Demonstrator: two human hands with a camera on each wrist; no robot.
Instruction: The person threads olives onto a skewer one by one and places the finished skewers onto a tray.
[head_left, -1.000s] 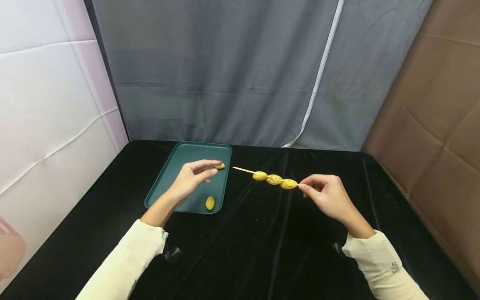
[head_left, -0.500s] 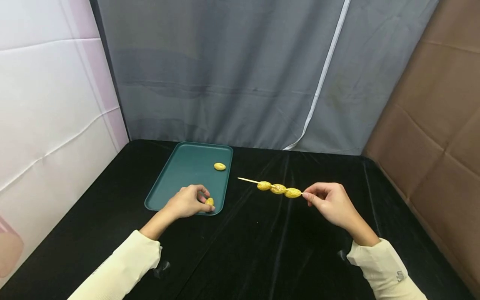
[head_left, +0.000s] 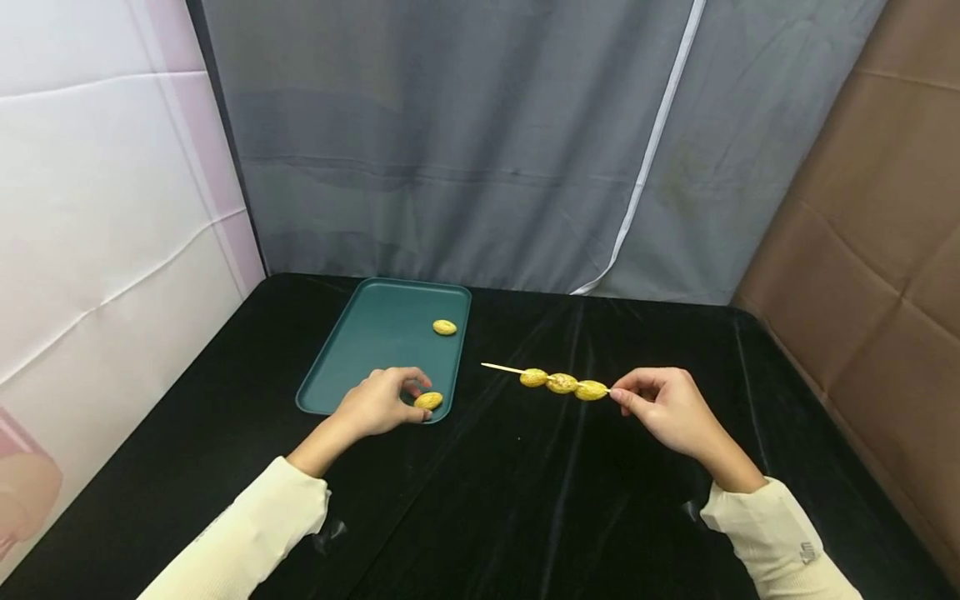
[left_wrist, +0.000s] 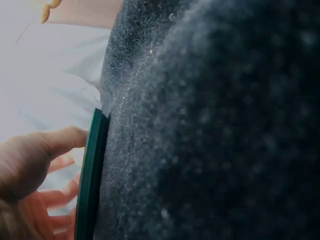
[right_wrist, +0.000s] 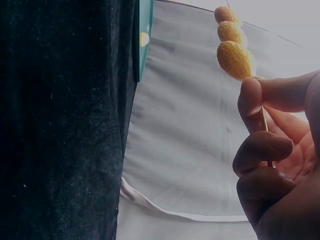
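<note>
In the head view my left hand [head_left: 378, 402] is at the near right corner of a teal tray [head_left: 360, 354]. Its thumb and forefinger are curled round a yellow oval piece [head_left: 428, 401] that lies on its side. A second yellow piece [head_left: 445, 327] rests farther back on the tray. My right hand [head_left: 663, 408] pinches the end of a thin wooden skewer [head_left: 501, 367] above the table. Threaded on it are 3 mottled yellow oval pieces [head_left: 562, 383], with the pointed end bare and facing left. In the right wrist view more fingers [right_wrist: 265, 150] curl round the stick.
A black cloth [head_left: 480, 517] covers the table. Behind it hangs a grey curtain [head_left: 450, 150] with a white strip. A white panel [head_left: 112, 208] stands at the left and a brown one [head_left: 885, 250] at the right.
My left hand has come down from the tray's far piece to the near one, which has turned from upright to sideways. The right hand, still holding the skewer, has shifted slightly down and right.
</note>
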